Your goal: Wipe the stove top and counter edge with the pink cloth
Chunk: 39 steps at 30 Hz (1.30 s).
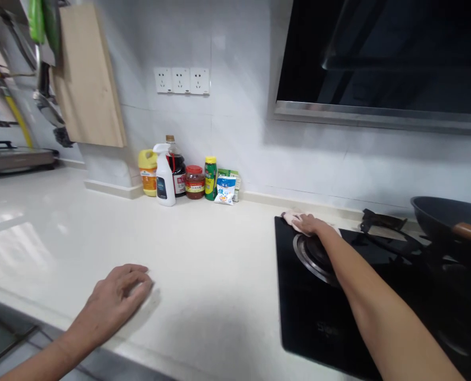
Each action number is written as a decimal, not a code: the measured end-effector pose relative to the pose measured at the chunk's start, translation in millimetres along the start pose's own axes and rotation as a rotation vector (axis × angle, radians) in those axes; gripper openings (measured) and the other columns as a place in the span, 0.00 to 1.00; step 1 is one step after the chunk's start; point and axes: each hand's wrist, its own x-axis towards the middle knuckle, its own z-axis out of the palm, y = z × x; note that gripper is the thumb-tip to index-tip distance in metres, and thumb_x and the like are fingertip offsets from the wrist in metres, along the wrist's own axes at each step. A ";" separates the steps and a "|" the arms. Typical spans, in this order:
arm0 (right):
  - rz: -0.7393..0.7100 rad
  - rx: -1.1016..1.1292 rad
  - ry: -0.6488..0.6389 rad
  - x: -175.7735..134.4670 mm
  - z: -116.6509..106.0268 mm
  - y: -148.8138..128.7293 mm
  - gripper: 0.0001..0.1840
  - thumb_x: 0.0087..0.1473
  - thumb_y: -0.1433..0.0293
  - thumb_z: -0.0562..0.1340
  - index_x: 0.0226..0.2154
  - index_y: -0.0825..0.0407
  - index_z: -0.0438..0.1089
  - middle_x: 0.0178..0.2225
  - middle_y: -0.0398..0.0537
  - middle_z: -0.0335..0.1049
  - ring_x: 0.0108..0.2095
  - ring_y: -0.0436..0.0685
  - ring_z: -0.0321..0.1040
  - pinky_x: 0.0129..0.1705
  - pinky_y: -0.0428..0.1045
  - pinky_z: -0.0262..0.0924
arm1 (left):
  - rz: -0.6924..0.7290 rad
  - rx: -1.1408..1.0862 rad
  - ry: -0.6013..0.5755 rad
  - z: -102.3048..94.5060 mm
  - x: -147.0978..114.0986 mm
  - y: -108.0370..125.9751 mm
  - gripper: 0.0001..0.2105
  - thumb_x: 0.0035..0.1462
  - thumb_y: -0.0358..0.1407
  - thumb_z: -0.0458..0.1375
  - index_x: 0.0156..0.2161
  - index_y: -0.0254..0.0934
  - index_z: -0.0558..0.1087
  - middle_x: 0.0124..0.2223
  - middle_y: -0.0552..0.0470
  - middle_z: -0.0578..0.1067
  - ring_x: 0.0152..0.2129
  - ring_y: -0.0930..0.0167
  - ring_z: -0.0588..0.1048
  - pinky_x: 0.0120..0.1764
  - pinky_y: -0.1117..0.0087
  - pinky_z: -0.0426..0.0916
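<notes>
We face a pale counter (pixel 219 254) with a black stove (pixel 315 323) and a tiled wall (pixel 243 143) behind. Our right hand (pixel 307 224) lies on a pale cloth (pixel 292 217) at the stove's back left corner; whether its fingers grip, we cannot tell. That arm (pixel 366 291) stretches forward. Our left hand (pixel 118 293), loosely curled, thumb apart, is over the counter.

Two hands (pixel 118 296), one cloth (pixel 290 218), one cooktop (pixel 310 312), one wok (pixel 436 217), three wall sockets (pixel 180 80), one spray bottle (pixel 164 177)
</notes>
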 end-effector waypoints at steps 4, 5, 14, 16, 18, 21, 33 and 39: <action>-0.127 -0.029 0.022 -18.1 4.5 -51.0 0.45 0.62 0.39 0.45 0.68 0.52 0.53 0.66 0.68 0.53 0.63 0.77 0.57 0.60 0.67 0.51 | 0.011 0.026 0.010 -5.5 -1.9 9.7 0.19 0.56 0.52 0.51 0.32 0.44 0.79 0.49 0.47 0.80 0.49 0.57 0.75 0.53 0.59 0.69; -0.153 -0.037 0.028 -26.1 5.3 -60.5 0.46 0.61 0.39 0.46 0.68 0.52 0.53 0.66 0.69 0.53 0.63 0.77 0.57 0.60 0.67 0.51 | 0.008 0.034 0.016 -6.7 -2.4 11.9 0.19 0.56 0.51 0.51 0.32 0.44 0.79 0.49 0.47 0.80 0.49 0.58 0.75 0.53 0.60 0.69; -0.349 -0.062 0.095 -130.6 16.9 -99.7 0.40 0.60 0.44 0.54 0.64 0.51 0.59 0.62 0.64 0.60 0.59 0.72 0.61 0.56 0.60 0.55 | 0.020 0.028 0.017 -12.3 -7.2 22.3 0.18 0.57 0.47 0.49 0.35 0.40 0.78 0.45 0.48 0.81 0.48 0.59 0.76 0.50 0.63 0.68; -0.377 -0.054 0.117 -155.7 21.6 -100.0 0.36 0.62 0.47 0.53 0.64 0.51 0.60 0.62 0.62 0.61 0.60 0.70 0.59 0.58 0.59 0.53 | 0.032 0.056 0.008 -12.0 -7.3 22.6 0.18 0.56 0.47 0.49 0.35 0.40 0.78 0.47 0.47 0.81 0.49 0.58 0.75 0.51 0.63 0.67; -0.403 -0.039 0.141 -181.3 26.3 -97.4 0.32 0.64 0.50 0.52 0.63 0.50 0.60 0.62 0.60 0.62 0.61 0.67 0.59 0.59 0.58 0.51 | 0.034 0.086 0.000 -11.5 -7.3 22.8 0.18 0.56 0.46 0.49 0.36 0.40 0.79 0.48 0.47 0.81 0.50 0.57 0.74 0.52 0.62 0.66; -0.442 -0.016 0.173 -223.2 32.6 -91.3 0.28 0.65 0.56 0.53 0.62 0.49 0.62 0.62 0.57 0.63 0.61 0.64 0.59 0.59 0.55 0.51 | 0.063 0.131 -0.014 -11.0 -8.0 24.0 0.20 0.57 0.46 0.48 0.38 0.39 0.80 0.49 0.45 0.80 0.50 0.56 0.74 0.51 0.60 0.66; -0.553 0.172 0.379 -375.1 69.0 -87.5 0.17 0.63 0.67 0.51 0.50 0.51 0.69 0.47 0.54 0.73 0.47 0.61 0.68 0.51 0.54 0.56 | 0.089 0.168 -0.004 -10.6 -11.5 26.0 0.20 0.58 0.45 0.48 0.41 0.38 0.79 0.50 0.43 0.79 0.51 0.56 0.73 0.51 0.59 0.64; -0.534 0.624 0.269 -376.5 60.7 -126.8 0.16 0.64 0.61 0.51 0.47 0.48 0.69 0.43 0.49 0.75 0.44 0.60 0.69 0.49 0.54 0.59 | 0.100 0.169 0.040 -8.8 -12.7 22.9 0.19 0.58 0.44 0.47 0.40 0.39 0.79 0.49 0.44 0.79 0.50 0.57 0.74 0.50 0.60 0.65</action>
